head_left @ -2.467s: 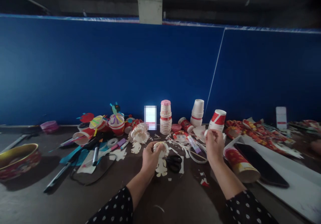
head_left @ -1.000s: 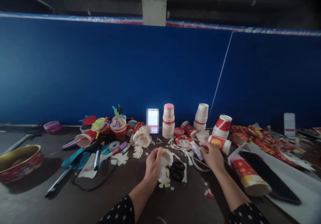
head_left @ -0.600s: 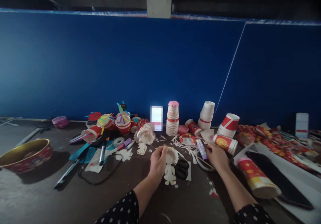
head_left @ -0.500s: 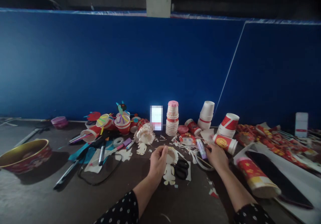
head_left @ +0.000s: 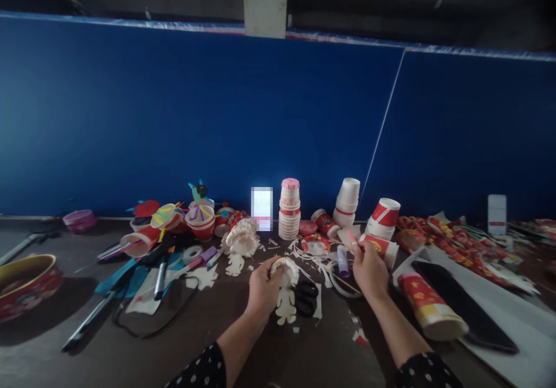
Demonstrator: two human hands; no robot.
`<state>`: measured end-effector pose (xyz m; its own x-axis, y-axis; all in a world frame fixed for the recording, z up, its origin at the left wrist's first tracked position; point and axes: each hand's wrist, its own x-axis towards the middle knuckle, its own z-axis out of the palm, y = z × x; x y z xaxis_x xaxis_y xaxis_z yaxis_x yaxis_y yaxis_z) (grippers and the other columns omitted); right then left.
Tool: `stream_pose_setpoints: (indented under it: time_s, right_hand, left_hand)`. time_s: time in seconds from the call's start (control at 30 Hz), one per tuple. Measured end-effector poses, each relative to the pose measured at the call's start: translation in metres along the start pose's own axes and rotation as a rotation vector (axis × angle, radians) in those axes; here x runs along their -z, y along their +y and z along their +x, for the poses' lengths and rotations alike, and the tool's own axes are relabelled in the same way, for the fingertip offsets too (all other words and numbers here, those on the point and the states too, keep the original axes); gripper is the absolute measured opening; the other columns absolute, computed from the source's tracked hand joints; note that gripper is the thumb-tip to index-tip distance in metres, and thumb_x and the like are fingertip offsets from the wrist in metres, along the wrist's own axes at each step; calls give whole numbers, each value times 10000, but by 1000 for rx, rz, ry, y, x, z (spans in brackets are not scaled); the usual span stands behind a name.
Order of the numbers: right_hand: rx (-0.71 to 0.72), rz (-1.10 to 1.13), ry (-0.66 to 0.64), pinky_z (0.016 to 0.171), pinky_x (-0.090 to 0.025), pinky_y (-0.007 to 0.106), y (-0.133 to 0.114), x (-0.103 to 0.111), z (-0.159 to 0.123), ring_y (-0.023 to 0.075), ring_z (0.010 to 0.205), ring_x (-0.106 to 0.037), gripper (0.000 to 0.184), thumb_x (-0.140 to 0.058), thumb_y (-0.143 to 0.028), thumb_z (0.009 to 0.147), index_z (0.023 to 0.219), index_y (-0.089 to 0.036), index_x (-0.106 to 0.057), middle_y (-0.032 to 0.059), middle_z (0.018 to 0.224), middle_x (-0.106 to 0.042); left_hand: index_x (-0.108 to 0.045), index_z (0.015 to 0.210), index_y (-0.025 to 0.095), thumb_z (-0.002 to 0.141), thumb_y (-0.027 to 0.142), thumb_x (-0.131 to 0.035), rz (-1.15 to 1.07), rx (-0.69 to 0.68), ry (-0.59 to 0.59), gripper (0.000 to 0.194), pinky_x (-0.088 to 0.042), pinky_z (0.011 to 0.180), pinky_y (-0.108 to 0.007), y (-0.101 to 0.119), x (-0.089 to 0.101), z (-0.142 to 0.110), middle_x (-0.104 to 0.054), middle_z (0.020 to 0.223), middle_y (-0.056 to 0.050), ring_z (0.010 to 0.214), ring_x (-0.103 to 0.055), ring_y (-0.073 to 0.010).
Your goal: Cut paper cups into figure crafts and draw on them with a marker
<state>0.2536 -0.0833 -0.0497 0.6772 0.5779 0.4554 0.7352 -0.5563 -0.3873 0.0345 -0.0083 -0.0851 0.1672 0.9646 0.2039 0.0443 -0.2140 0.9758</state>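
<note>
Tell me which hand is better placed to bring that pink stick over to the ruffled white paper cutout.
Probably the right hand: it appears to be pinching the pink stick. The left hand grips the ruffled white paper cutout, so it seems better suited to steadying it.

Dark brown table (head_left: 174, 362); on it, black scissors (head_left: 305, 308); stacked paper cups (head_left: 289, 223); a gold-lined bowl (head_left: 37, 298).

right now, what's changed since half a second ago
The right hand now holds up a small pink item. The left hand has brought its thumb across the white paper cutout, its frilled end slightly further left. The scissors and pink-topped cup stack stayed put.
</note>
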Motion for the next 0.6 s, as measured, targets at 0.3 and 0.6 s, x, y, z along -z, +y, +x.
stream_pose_setpoints:
  time_s: [0.3,0.6]
  right_hand:
    - [119,304,87,689,-401,292,-3,2,-4,243,827,-582,372,-284,-372,854,1004,-132,-524,138,881,-635]
    - [202,543,-90,629,-417,250,-27,15,-24,186,670,-593,346,-344,-427,839,928,-165,-552,56,727,-641]
  left_hand:
    - [-604,946,118,635,290,-584,-12,30,32,356,-452,667,-265,14,1,-5,-662,829,-73,738,-597,-183]
    - [-577,949,124,619,230,-563,-31,1,32,347,-452,647,-257,15,2,-5,-647,800,-56,701,-584,-166]
